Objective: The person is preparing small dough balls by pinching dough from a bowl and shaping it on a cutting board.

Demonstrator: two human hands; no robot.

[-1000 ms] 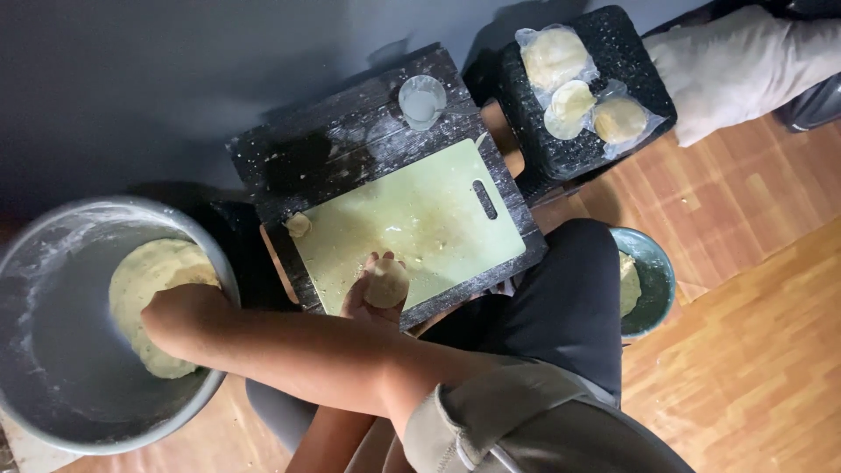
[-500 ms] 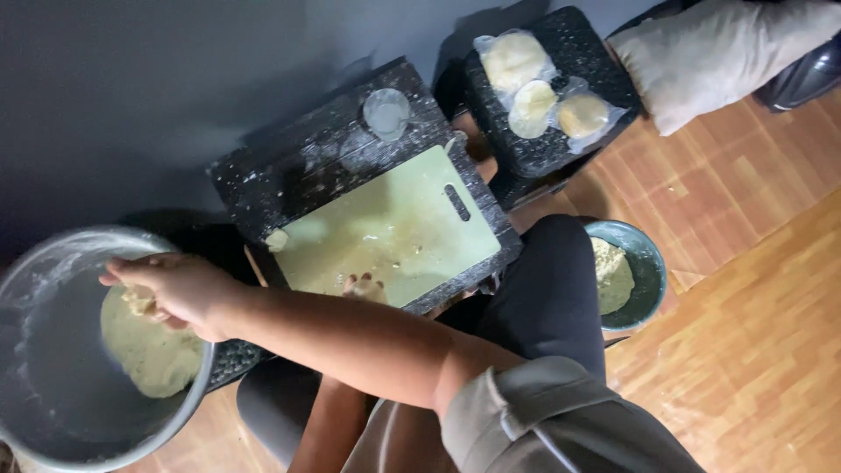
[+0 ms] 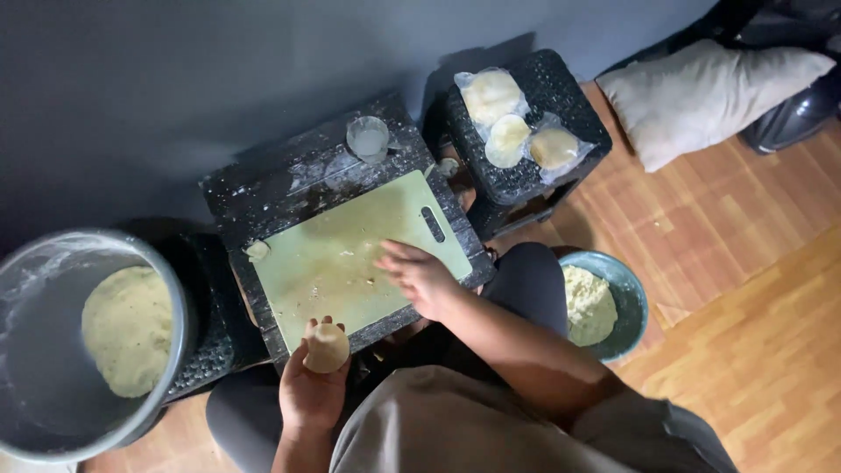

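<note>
Big basin: a grey metal basin [image 3: 171,298] is sitting well to the left of the left hand, holding a large mound of pale dough [image 3: 127,328].

Left hand: the left hand [image 3: 311,390] is cupping a small dough ball [image 3: 327,348] on upturned fingers, just off the near edge of the board; fingers narrow around it, holding it loosely rather than gripping.

Dough ball: resting in the left palm, well apart from the right hand, which is lying up and to its right.

Board: a pale green cutting board [image 3: 342,250] is lying on a flour-dusted black stool [image 3: 280,188], directly ahead of both hands.

Right hand: the right hand [image 3: 420,276] is spread flat and wide on the board, empty, palm down, fingers pointing left.

Beyond the right hand: a small clear cup [image 3: 368,136] is standing on the stool's far edge; further right, flattened dough rounds [image 3: 508,140] are lying on plastic on a second black stool [image 3: 561,88].

Right of the right hand: a teal bowl [image 3: 635,302] with more dough is sitting on the wood floor.

Risk: the ball is perching on fingertips past the board edge; a tilt of the palm could roll it to the floor. Stickiness on the bare board could also tear it.
</note>
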